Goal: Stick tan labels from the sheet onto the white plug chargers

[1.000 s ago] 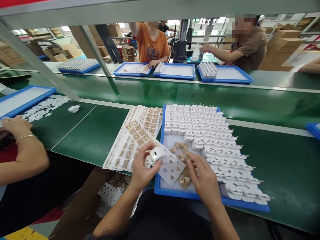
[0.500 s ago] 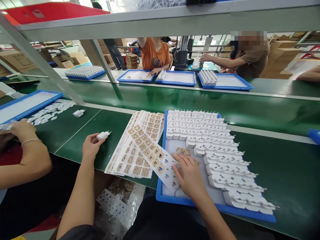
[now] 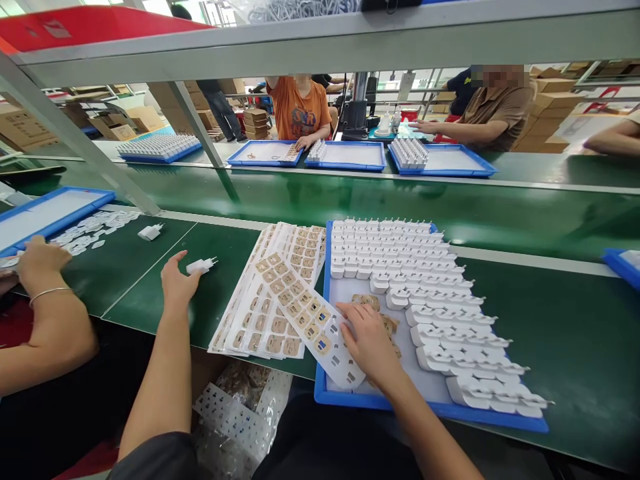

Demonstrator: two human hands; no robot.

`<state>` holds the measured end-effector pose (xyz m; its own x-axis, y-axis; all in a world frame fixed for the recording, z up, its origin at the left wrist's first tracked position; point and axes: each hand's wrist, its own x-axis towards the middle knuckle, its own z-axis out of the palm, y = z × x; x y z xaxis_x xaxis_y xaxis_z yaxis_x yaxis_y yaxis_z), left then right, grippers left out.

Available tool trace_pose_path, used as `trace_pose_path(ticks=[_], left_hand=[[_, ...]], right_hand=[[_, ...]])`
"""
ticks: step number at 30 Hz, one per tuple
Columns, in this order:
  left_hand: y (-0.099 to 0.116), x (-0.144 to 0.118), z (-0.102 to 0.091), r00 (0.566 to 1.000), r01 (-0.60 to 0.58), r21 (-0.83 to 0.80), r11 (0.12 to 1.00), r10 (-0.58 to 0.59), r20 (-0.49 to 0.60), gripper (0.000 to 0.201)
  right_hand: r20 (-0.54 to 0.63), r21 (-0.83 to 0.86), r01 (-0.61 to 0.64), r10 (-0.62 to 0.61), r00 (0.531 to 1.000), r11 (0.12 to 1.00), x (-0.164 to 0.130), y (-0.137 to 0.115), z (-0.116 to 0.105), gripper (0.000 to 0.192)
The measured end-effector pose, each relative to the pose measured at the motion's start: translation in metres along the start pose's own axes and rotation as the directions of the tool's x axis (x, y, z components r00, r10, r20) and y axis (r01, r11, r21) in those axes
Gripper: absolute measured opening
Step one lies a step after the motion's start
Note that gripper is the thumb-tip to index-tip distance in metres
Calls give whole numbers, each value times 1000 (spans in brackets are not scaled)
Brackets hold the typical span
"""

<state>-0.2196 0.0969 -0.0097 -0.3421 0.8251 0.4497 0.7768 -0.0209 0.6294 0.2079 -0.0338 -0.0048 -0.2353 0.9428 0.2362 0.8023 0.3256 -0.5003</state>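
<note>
On the green work surface a white plug charger (image 3: 200, 266) lies on its side, prongs pointing right. Just left of it is my left hand (image 3: 179, 283), its fingers spread, holding nothing. My right hand (image 3: 371, 340) rests with fingers stretched over the end of a sheet of brown stickers (image 3: 295, 293), part of which is bare backing. That end overlaps a blue-rimmed tray (image 3: 350, 399). Loose brown pieces (image 3: 367, 301) lie in the tray, some partly hidden by my hand. Rows of white plug chargers (image 3: 435, 313) fill its far and right sides.
A stack of sticker sheets (image 3: 260, 313) lies left of the tray. Another charger (image 3: 151, 232) and scattered white pieces (image 3: 95, 227) are farther left, near a co-worker's arm (image 3: 55, 313). A metal frame (image 3: 190, 123) stands before me; across the green belt (image 3: 280, 193) co-workers sit at trays.
My left hand has opened off the charger, leaving it on the surface. My right hand has shifted slightly over the sticker sheet's end. The view has also moved a little.
</note>
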Motion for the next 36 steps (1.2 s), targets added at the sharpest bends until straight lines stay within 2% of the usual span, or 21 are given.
trace_pose_path(ticks=[2, 4, 5, 6, 7, 8, 9, 10, 12, 15, 17, 19, 21, 26, 31, 36], left_hand=[[23, -15, 7, 1000, 15, 3, 1000, -15, 2, 44], [57, -39, 17, 994, -49, -30, 998, 52, 95, 40], [77, -54, 22, 975, -123, -71, 990, 134, 177, 34], [97, -69, 29, 896, -279, -159, 947, 316, 311, 33], [117, -84, 35, 770, -415, -253, 874, 485, 414, 33], [135, -98, 43, 657, -499, -321, 805, 593, 466, 34], [151, -111, 50, 575, -554, -357, 752, 656, 489, 36], [164, -121, 57, 524, -594, -364, 718, 688, 502, 38], [178, -135, 71, 489, -637, -333, 695, 698, 523, 39], [180, -147, 83, 513, -637, -282, 718, 667, 540, 38], [174, -152, 86, 552, -602, -272, 751, 638, 537, 39], [169, -156, 86, 592, -561, -281, 779, 614, 522, 40], [167, -159, 85, 615, -538, -296, 789, 608, 503, 40], [167, -166, 86, 634, -538, -301, 787, 614, 471, 39], [163, -173, 87, 674, -545, -229, 807, 583, 453, 37], [151, -177, 86, 719, -535, -160, 830, 546, 429, 36]], right_hand=[[0, 70, -6, 6, 1000, 998, -1, 2, -3, 34], [22, 140, -20, 17, 1000, 990, -2, 3, -9, 34], [44, 168, -31, 24, 999, 985, -3, 3, -12, 33], [70, 192, -43, 30, 997, 981, -5, 3, -16, 32], [97, 211, -54, 34, 995, 976, -6, 4, -20, 32], [124, 227, -64, 36, 992, 972, -8, 5, -24, 31], [147, 241, -72, 37, 988, 968, -10, 7, -27, 30], [161, 248, -77, 37, 986, 966, -12, 9, -30, 30], [146, 223, -63, 30, 989, 973, -14, 13, -32, 30], [38, 45, -1, 0, 999, 999, -14, 15, -25, 26], [-10, -72, 30, -31, 999, 997, -10, 11, -16, 23], [-9, -125, 49, -50, 999, 991, -5, 5, -6, 22], [10, -132, 55, -54, 998, 990, 0, 0, 1, 22], [25, -93, 34, -32, 999, 995, 3, -4, 7, 19], [25, -51, 10, -9, 1000, 999, 0, -4, 7, 20], [42, 6, 37, -38, 998, 999, 1, -11, 11, 24]])
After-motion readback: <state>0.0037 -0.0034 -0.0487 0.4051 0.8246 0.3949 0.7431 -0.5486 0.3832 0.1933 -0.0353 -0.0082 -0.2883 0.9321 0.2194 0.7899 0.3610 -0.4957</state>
